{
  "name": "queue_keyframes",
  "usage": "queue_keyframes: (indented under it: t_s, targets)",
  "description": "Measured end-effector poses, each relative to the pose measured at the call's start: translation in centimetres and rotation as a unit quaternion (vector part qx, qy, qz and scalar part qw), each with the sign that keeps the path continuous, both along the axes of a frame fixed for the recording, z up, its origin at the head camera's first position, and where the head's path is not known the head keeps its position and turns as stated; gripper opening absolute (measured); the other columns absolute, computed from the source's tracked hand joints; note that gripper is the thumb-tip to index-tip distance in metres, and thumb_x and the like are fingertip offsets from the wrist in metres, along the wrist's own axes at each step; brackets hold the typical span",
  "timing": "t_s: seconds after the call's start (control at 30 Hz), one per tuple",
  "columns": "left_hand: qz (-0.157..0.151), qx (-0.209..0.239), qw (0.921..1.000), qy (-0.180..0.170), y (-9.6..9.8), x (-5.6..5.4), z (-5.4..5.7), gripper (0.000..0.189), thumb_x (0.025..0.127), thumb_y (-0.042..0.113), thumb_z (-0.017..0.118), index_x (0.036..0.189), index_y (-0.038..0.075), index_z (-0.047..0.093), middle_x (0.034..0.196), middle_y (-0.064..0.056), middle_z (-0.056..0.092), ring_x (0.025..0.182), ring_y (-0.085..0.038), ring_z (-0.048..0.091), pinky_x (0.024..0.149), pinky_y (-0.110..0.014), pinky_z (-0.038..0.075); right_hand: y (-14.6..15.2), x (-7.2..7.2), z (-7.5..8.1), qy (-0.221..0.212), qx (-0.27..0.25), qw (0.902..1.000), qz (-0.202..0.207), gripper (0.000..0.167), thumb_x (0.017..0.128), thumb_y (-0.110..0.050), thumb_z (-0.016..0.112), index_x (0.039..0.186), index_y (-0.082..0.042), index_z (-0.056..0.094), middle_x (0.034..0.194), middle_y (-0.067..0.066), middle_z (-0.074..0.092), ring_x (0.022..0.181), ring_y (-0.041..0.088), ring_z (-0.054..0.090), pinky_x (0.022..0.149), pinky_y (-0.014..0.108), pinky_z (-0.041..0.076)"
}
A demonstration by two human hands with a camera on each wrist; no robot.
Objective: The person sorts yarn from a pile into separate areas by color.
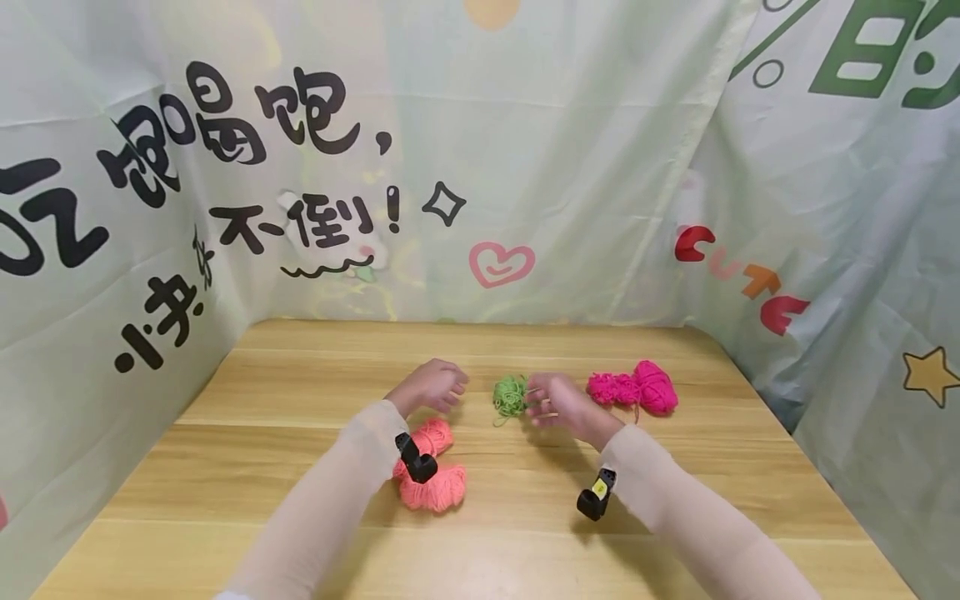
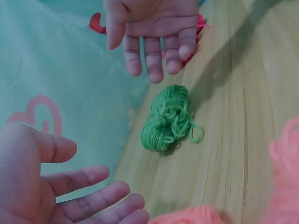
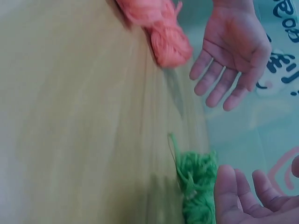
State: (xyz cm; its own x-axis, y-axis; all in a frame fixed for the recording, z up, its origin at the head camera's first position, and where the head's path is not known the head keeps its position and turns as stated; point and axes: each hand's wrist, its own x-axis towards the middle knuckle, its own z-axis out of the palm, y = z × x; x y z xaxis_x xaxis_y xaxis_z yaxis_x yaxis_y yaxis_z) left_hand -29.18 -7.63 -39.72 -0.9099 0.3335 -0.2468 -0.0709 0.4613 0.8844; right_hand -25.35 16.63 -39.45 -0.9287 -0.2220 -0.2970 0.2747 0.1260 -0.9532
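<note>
A small green yarn bundle [image 1: 510,397] lies on the wooden table between the two hands, a loose loop trailing from it in the left wrist view. My right hand [image 1: 561,405] hovers just right of it, fingers spread and loosely bent, holding nothing. To the left of the green yarn, my left hand [image 1: 435,386] is raised with relaxed fingers and nothing in them. Both palms face inward, as the left hand [image 2: 88,186] shows in the left wrist view. Below my left wrist lies a coral yarn skein [image 1: 435,490], partly covered by the wrist camera.
A magenta yarn skein [image 1: 656,388] lies at the right, beyond the right hand. Printed fabric [image 1: 570,192] hangs along the back and both sides of the wooden table [image 1: 300,367]. Each sleeve carries a black wrist camera [image 1: 417,460].
</note>
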Motion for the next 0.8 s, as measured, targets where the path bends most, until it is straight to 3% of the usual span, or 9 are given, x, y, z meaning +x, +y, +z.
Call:
queue_keyframes:
  t_s: [0.37, 0.47, 0.6, 0.7, 0.8]
  targets:
    - [-0.019, -0.057, 0.9981, -0.013, -1.8, 1.1, 1.1, 0.044, 0.099, 0.024, 0.049, 0.131, -0.005, 0.053, 0.12, -0.025, 0.059, 0.101, -0.035, 0.062, 0.08, -0.039, 0.056, -1.6, 2.9, -1.7, -0.051, -0.036, 0.9971, 0.043, 0.048, 0.104, -0.031, 0.036, 0.128, 0.01, 0.04, 0.107, 0.021, 0.057, 0.078, 0.02, 0.059, 0.074, 0.034, 0.054]
    - [-0.033, -0.102, 0.9942, 0.003, -2.4, 1.1, 0.9, 0.041, 0.099, 0.023, 0.049, 0.13, -0.003, 0.055, 0.109, -0.019, 0.061, 0.083, -0.023, 0.062, 0.072, -0.033, 0.055, -2.1, 3.8, -2.3, -0.065, -0.047, 0.9952, 0.057, 0.048, 0.103, -0.031, 0.036, 0.127, 0.011, 0.04, 0.105, 0.02, 0.059, 0.08, 0.022, 0.06, 0.075, 0.036, 0.055]
    - [-0.057, -0.165, 0.9844, 0.021, -3.2, 1.3, 0.8, 0.035, 0.098, 0.021, 0.054, 0.125, 0.0, 0.061, 0.081, -0.009, 0.058, 0.059, -0.014, 0.045, 0.062, -0.027, 0.05, -2.8, 5.1, -2.9, -0.087, -0.061, 0.9912, 0.079, 0.053, 0.103, -0.034, 0.036, 0.13, 0.012, 0.037, 0.107, 0.02, 0.059, 0.085, 0.024, 0.059, 0.078, 0.038, 0.054]
    - [-0.067, -0.188, 0.9797, 0.021, -3.7, 1.5, 0.6, 0.028, 0.097, 0.021, 0.055, 0.113, 0.0, 0.064, 0.071, -0.009, 0.055, 0.058, -0.015, 0.047, 0.063, -0.029, 0.053, -3.3, 6.0, -3.1, -0.105, -0.069, 0.9874, 0.097, 0.059, 0.102, -0.037, 0.037, 0.131, 0.014, 0.036, 0.109, 0.022, 0.058, 0.089, 0.026, 0.059, 0.081, 0.039, 0.054]
    - [-0.067, -0.193, 0.9788, 0.012, -4.1, 1.6, 0.4, 0.023, 0.097, 0.021, 0.056, 0.104, 0.0, 0.062, 0.076, -0.01, 0.058, 0.065, -0.017, 0.053, 0.065, -0.031, 0.054, -4.0, 6.9, -3.4, -0.12, -0.077, 0.9834, 0.112, 0.06, 0.102, -0.038, 0.036, 0.131, 0.015, 0.036, 0.11, 0.023, 0.057, 0.092, 0.029, 0.059, 0.083, 0.04, 0.053]
